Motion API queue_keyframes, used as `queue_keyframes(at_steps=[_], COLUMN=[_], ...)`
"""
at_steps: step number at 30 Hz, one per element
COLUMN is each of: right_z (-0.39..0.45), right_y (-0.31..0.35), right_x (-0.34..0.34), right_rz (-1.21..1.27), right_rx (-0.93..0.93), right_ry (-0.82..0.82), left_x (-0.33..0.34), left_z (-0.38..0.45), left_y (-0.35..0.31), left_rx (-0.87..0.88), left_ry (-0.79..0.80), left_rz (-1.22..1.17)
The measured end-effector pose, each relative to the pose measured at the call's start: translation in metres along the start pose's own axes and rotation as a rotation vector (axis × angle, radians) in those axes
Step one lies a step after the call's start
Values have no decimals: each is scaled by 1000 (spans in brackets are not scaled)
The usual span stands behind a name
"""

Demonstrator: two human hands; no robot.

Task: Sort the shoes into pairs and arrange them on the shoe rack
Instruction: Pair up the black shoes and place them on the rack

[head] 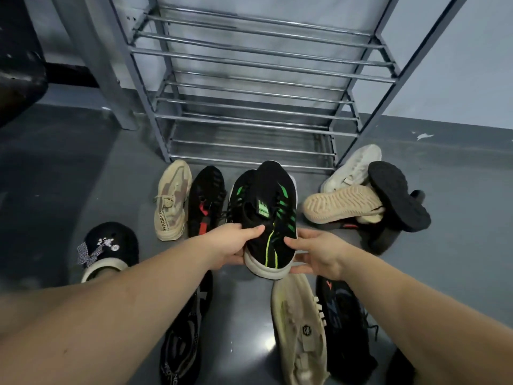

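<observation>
I hold a pair of black sneakers with green stripes (266, 207) together, heels toward me, above the floor in front of the shoe rack (249, 87). My left hand (233, 243) grips their left side, thumb on top. My right hand (313, 254) grips the right side near the white sole. The grey metal rack has several bare rail shelves. A beige sneaker (172, 201) and a black sneaker with red marks (206, 201) lie side by side left of the held pair.
A pile at right holds a white sneaker (352, 168), an upturned beige sole (341, 204) and a black sole (397, 195). Near me lie a cream shoe (299, 326), a dark patterned shoe (347, 323), a black lettered shoe (183, 340) and a black clog (111, 245).
</observation>
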State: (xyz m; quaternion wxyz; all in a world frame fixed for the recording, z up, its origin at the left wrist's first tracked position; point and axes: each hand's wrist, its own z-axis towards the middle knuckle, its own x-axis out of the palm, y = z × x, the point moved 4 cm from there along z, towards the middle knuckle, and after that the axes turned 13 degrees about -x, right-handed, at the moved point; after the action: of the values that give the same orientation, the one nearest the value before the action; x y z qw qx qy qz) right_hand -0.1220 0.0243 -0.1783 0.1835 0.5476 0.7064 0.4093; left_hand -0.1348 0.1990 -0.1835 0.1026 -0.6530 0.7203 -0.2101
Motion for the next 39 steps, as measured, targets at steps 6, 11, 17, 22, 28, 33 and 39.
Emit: queue_keyframes(at_steps=[6,11,17,22,28,33,39], right_z=[49,72,95,108,114,113,109], right_y=[-16,-37,-45,-59,-69,-74,-73], right_x=[-21,-40,-50,-58,-57,-53,-50], right_rz=[-8,18,-37,-56,11,-16,-23], right_rx=[25,32,14,14,54,105,143], right_ry=[-108,-268,-294,-344,-316,-296,-293], left_x=[-15,-44,-52,-46,-42,-44,-44], left_z=[40,75,101,126,153,153,147], left_y=[-2,10,-1,10,18,26,23], left_rx=[-62,-133,-133,-261,-308,-324,-210], left_ry=[-106,-368,-428,-443,-445,-479,-380], left_rz=[-130,43,110,6,-62,-116,-260])
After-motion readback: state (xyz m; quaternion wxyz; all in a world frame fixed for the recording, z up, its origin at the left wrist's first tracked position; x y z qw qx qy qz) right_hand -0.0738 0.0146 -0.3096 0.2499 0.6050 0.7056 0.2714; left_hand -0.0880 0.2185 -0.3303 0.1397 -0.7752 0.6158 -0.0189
